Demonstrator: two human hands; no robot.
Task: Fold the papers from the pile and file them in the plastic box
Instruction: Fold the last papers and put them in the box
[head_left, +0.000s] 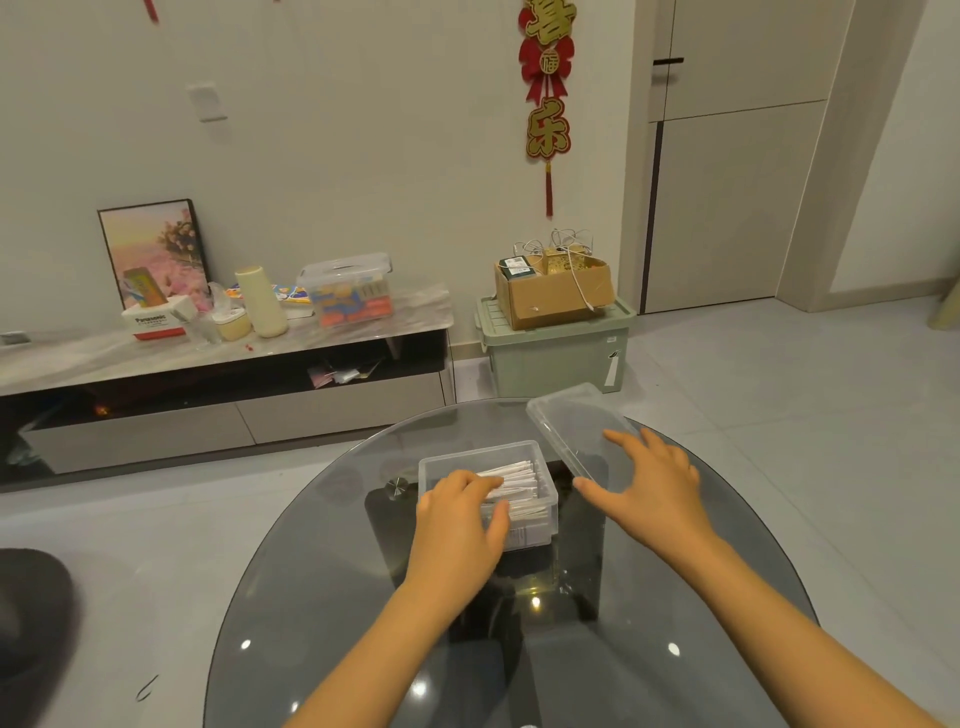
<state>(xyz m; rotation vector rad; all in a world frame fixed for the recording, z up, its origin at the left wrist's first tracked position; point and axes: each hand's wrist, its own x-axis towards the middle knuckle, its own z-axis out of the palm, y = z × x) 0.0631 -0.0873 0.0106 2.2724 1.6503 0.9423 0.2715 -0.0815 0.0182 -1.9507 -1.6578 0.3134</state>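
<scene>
Both forearms reach out over the round glass table, hands at the plastic box.

Left hand is down in the near left part of the clear plastic box, fingers curled over the folded papers standing packed inside, thumb lying along their near side; whether it actually pinches one I cannot tell. That box sits at the middle of the table, open on top. Just right of it, the right hand is spread wide, fingers straight, holding nothing, its fingertips over the near end of the clear lid, which lies tilted at the far right of the box. Beyond the table, a green storage bin carries a cardboard carton.
</scene>
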